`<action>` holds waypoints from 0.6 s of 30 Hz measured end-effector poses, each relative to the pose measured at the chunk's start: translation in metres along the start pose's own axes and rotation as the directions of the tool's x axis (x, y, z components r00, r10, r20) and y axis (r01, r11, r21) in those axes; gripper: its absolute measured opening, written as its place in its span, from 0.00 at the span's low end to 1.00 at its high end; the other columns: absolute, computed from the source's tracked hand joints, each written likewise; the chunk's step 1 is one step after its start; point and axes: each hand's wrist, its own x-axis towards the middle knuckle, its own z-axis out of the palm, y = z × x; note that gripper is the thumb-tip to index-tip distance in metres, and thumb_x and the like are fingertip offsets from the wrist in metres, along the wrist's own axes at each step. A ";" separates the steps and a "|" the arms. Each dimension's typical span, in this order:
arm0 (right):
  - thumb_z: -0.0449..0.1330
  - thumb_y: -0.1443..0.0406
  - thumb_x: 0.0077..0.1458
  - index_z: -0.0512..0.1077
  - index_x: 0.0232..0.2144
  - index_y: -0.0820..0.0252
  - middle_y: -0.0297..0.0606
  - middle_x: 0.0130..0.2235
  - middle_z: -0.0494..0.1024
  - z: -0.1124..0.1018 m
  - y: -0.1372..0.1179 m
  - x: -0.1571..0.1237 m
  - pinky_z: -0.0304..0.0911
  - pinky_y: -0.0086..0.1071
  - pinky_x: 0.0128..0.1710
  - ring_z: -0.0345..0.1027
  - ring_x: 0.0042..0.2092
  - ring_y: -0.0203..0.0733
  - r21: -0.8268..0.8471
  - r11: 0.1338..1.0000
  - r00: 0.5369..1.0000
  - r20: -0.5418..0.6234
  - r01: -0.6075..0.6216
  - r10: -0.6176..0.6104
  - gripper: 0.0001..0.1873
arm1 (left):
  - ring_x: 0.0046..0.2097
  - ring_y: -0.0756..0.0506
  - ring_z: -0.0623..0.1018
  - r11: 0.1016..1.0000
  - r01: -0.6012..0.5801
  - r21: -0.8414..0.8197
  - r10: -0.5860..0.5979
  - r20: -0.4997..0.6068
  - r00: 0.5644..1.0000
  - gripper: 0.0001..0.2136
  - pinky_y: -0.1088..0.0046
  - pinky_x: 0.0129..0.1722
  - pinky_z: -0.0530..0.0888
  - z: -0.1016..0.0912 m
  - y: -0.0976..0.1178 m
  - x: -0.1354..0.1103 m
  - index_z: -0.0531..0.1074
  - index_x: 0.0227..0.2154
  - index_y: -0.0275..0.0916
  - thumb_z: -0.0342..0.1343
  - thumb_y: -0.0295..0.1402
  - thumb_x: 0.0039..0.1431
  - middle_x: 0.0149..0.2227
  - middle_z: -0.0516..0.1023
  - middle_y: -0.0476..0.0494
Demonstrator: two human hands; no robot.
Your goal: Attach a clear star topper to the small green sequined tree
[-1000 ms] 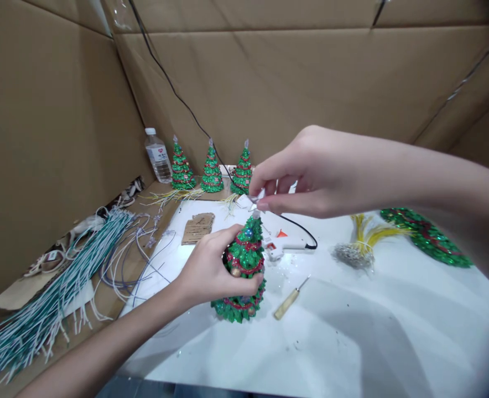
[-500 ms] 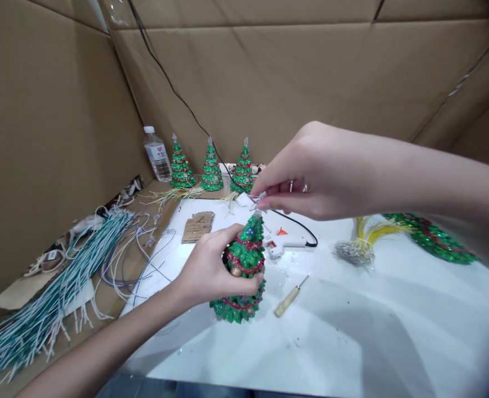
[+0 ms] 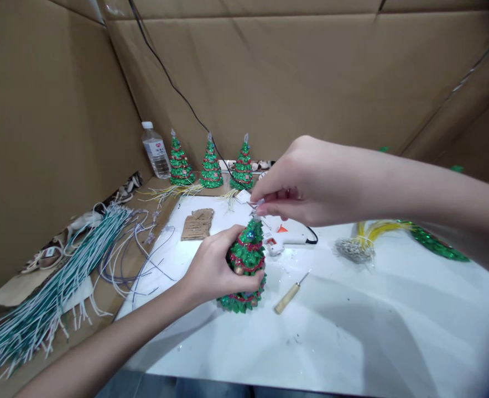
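A small green Christmas tree figurine [image 3: 246, 260] with red garlands and coloured balls stands near the middle of the white board. My left hand [image 3: 215, 265] is wrapped round its left side, thumb across the front. Above the treetop, my right hand [image 3: 294, 185] pinches a small clear star-like topper [image 3: 259, 205] between thumb and fingertips. The topper is at the tip of the tree; whether it is seated there I cannot tell. A white glue gun [image 3: 286, 239] lies just behind the tree, and a wooden-handled awl [image 3: 288, 297] rests to its right.
Three similar trees [image 3: 210, 166] stand at the back beside a water bottle [image 3: 156, 152]. Green and white wires [image 3: 70, 271] spread along the left. A cardboard scrap [image 3: 197, 224] and a bundle of yellow wires [image 3: 360, 243] lie on the white board [image 3: 352, 342]. Cardboard walls enclose the back and left.
My right hand has come down slightly, with the topper close over the treetop. The tree in my left hand now stands a little more upright. The view has shifted slightly.
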 end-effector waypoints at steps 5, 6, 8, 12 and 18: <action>0.57 0.65 0.56 0.77 0.27 0.62 0.31 0.19 0.67 0.010 0.000 0.005 0.47 0.29 0.26 0.52 0.23 0.29 -0.065 0.998 0.997 0.076 -0.028 0.033 0.10 | 0.28 0.50 0.68 0.999 -0.014 0.049 0.016 -0.040 0.999 0.18 0.74 0.30 0.69 0.012 -0.011 -0.001 0.65 0.33 0.39 0.63 0.37 0.39 0.27 0.69 0.52; 0.57 0.64 0.56 0.77 0.27 0.62 0.31 0.19 0.67 0.012 0.000 0.006 0.47 0.29 0.26 0.53 0.23 0.29 -0.077 0.997 0.996 0.080 -0.031 0.037 0.11 | 0.28 0.50 0.69 0.999 -0.014 0.051 0.016 -0.044 0.999 0.18 0.73 0.31 0.69 0.013 -0.012 -0.001 0.66 0.34 0.39 0.63 0.37 0.39 0.27 0.70 0.52; 0.57 0.64 0.56 0.75 0.25 0.62 0.31 0.19 0.66 0.015 0.000 0.007 0.47 0.29 0.26 0.52 0.23 0.29 -0.093 0.995 0.996 0.079 -0.036 0.044 0.11 | 0.28 0.50 0.69 0.999 -0.018 0.050 0.021 -0.053 0.998 0.19 0.73 0.31 0.70 0.015 -0.014 -0.002 0.66 0.35 0.39 0.63 0.37 0.39 0.28 0.70 0.52; 0.58 0.64 0.56 0.72 0.20 0.62 0.29 0.16 0.61 0.017 -0.001 0.010 0.45 0.30 0.24 0.45 0.21 0.29 -0.125 0.992 0.997 0.063 -0.029 0.037 0.14 | 0.29 0.50 0.69 0.999 -0.020 0.045 0.023 -0.061 0.998 0.19 0.74 0.32 0.71 0.016 -0.017 -0.004 0.66 0.36 0.39 0.63 0.36 0.39 0.29 0.71 0.51; 0.58 0.64 0.55 0.66 0.15 0.60 0.29 0.15 0.57 0.018 -0.003 0.013 0.44 0.29 0.23 0.40 0.20 0.30 -0.174 0.985 0.998 0.063 0.007 0.004 0.17 | 0.29 0.50 0.69 0.999 -0.043 0.027 0.045 -0.084 0.995 0.19 0.74 0.30 0.70 0.017 -0.021 -0.006 0.66 0.35 0.39 0.63 0.36 0.39 0.29 0.72 0.51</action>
